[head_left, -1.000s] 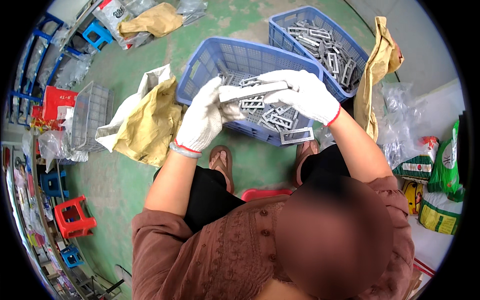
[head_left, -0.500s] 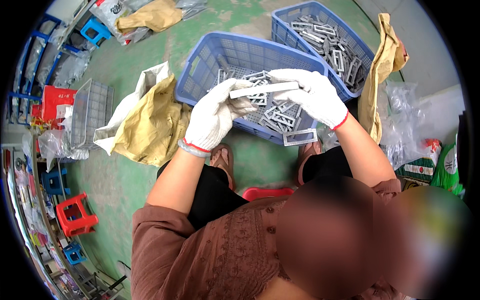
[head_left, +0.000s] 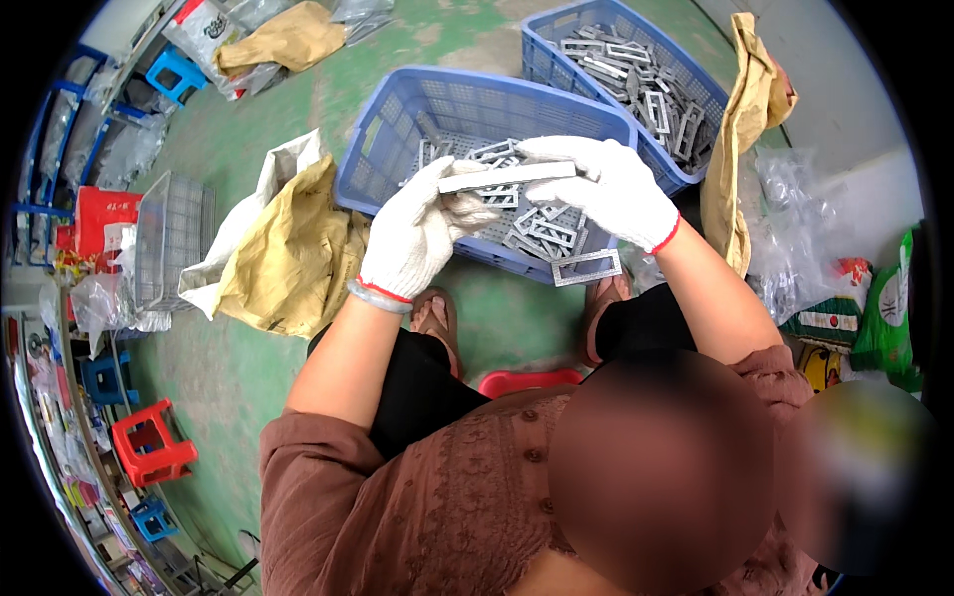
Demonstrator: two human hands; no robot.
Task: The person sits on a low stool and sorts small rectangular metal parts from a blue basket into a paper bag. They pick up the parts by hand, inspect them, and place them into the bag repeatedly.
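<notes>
Both my hands wear white knit gloves with red cuffs. Between them, over the near blue plastic basket (head_left: 477, 87), I hold a narrow silver-grey metal frame (head_left: 507, 178) edge-up. My left hand (head_left: 412, 223) is closed on its left end, and my right hand (head_left: 608, 189) grips the right end. Inside that basket lie several loose rectangular metal frames (head_left: 549, 230). Another rectangular frame (head_left: 586, 267) sits across the basket's near rim, below my right hand. The fingertips behind the held frame are partly hidden.
A second blue basket (head_left: 556, 60), heaped with similar metal parts, stands behind to the right. Paper sacks (head_left: 283, 253) flank the baskets on the left, with another sack (head_left: 733, 149) on the right. Red stool (head_left: 154, 442) and shelving stand left. Clear plastic bags (head_left: 790, 233) lie right.
The whole view has shifted slightly, so the scene sits a little further left. Both hands keep hold of the same metal frame, with hardly any change in its tilt.
</notes>
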